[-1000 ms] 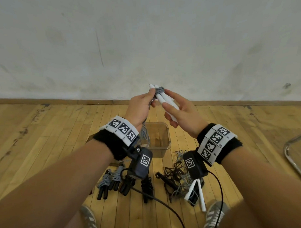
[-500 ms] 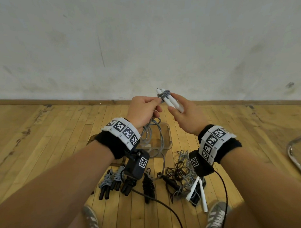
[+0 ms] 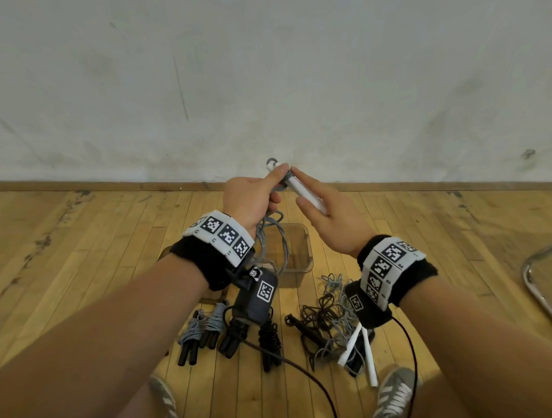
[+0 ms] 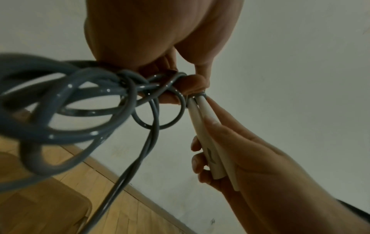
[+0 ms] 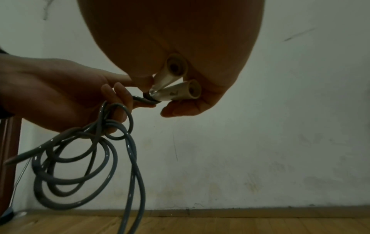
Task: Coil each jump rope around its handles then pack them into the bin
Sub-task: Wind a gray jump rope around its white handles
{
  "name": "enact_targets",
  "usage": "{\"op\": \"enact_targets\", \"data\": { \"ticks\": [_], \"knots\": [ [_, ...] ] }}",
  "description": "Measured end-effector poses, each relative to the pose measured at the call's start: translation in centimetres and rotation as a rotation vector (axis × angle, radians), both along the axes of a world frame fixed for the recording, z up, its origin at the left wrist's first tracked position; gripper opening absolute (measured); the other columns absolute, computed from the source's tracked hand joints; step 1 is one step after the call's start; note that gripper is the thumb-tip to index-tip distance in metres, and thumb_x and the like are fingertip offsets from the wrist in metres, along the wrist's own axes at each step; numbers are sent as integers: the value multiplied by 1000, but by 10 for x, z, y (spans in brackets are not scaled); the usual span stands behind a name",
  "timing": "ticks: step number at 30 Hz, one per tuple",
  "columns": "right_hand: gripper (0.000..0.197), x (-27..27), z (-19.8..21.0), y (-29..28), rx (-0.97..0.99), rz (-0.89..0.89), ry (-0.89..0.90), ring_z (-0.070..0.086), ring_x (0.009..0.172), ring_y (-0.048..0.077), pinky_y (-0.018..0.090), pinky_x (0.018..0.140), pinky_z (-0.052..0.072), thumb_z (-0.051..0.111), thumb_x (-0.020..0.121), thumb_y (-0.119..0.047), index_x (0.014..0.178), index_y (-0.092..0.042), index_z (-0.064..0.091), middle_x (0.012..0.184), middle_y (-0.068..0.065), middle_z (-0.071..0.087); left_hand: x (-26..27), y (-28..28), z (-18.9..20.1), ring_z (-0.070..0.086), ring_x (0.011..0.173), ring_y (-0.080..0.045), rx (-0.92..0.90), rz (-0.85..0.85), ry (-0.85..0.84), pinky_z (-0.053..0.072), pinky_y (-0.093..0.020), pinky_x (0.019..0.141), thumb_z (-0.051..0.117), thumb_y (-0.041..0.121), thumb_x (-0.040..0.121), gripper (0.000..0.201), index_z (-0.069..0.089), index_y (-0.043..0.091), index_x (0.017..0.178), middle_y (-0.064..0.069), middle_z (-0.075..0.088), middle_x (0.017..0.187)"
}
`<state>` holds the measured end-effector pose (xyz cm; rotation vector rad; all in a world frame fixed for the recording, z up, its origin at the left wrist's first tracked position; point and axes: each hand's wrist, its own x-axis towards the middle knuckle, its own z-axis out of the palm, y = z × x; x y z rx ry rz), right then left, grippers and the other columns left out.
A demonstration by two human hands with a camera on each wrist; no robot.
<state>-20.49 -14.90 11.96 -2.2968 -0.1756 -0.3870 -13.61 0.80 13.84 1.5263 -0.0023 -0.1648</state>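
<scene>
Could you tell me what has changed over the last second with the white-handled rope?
The left hand has carried the grey cord round the white handles again, now pinching it at their tips. The right hand still grips both handles; the clear bin and floor ropes lie unmoved.

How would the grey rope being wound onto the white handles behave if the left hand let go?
The grey rope looks glossy and springy, hanging in loose loops, so wraps would probably slip and unwind. The white handles look smooth and rigid; the right hand likely must keep gripping them together.
</scene>
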Motion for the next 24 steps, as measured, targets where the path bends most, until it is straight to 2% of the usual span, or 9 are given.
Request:
{"op": "enact_targets", "data": {
  "ticks": [2, 4, 8, 11, 14, 17, 19, 22, 24],
  "knots": [
    [54, -1, 1, 2, 49, -4, 34, 57, 69, 3, 24, 68, 49, 54, 105, -30, 155, -38, 37, 99, -14, 66, 3, 2, 2, 53, 47, -13, -26, -13, 36, 46, -25, 50, 80, 43, 86, 37, 81, 6, 84, 0, 60, 54],
    [60, -1, 4, 5, 182, -13, 102, 63, 74, 4, 30, 78, 59, 61, 101, -30, 155, -39, 36, 108, -14, 63, 4, 3, 2, 49, 45, -11, -73, -21, 84, 45, -23, 49, 79, 39, 86, 35, 81, 4, 87, 1, 57, 55],
    [78, -3, 11, 8, 575, 7, 297, 71, 72, 34, 45, 70, 64, 77, 90, -16, 154, -36, 36, 101, 14, 72, 1, 4, 3, 40, 45, -8, -180, -90, 137, 39, -20, 46, 76, 33, 90, 28, 78, 5, 90, 3, 50, 54],
    [70, -4, 12, 10, 755, 90, 391, 71, 79, 33, 35, 61, 59, 75, 90, -15, 151, -30, 44, 89, 12, 74, -1, 3, 3, 36, 46, -10, -166, -147, 63, 34, -24, 50, 72, 33, 92, 27, 77, 13, 74, 2, 46, 54],
    [55, -3, 12, 8, 843, 145, 405, 66, 71, 26, 32, 57, 54, 64, 98, -19, 149, -29, 47, 78, 13, 66, -1, 4, 2, 39, 48, -11, -160, -179, 22, 36, -26, 54, 69, 35, 95, 30, 78, 9, 84, 2, 49, 56],
    [45, -1, 13, 4, 772, 130, 339, 54, 59, 17, 27, 50, 47, 60, 101, -17, 144, -29, 52, 69, 7, 55, -1, 7, 1, 53, 55, -15, -77, -202, -29, 45, -27, 59, 64, 37, 100, 35, 79, 7, 90, -3, 61, 62],
    [45, 0, 13, 1, 651, 67, 294, 54, 58, 14, 27, 50, 46, 62, 100, -17, 142, -29, 54, 68, 3, 56, -2, 8, -1, 57, 64, -19, 58, -213, -86, 46, -29, 63, 60, 37, 102, 37, 80, 8, 93, -5, 68, 67],
    [48, 3, 12, -3, 487, -38, 268, 56, 56, 9, 25, 52, 48, 64, 100, -19, 146, -25, 50, 74, 2, 60, -3, 10, -2, 65, 67, -20, 226, -233, -184, 53, -34, 71, 62, 30, 101, 24, 80, 14, 97, -2, 74, 70],
    [46, 5, 9, -7, 394, -87, 239, 56, 54, 7, 23, 52, 49, 64, 99, -21, 144, -24, 52, 75, 1, 61, -3, 11, -1, 70, 66, -16, 267, -252, -220, 57, -30, 71, 65, 28, 100, 19, 79, 14, 100, -5, 75, 69]
  ]
}}
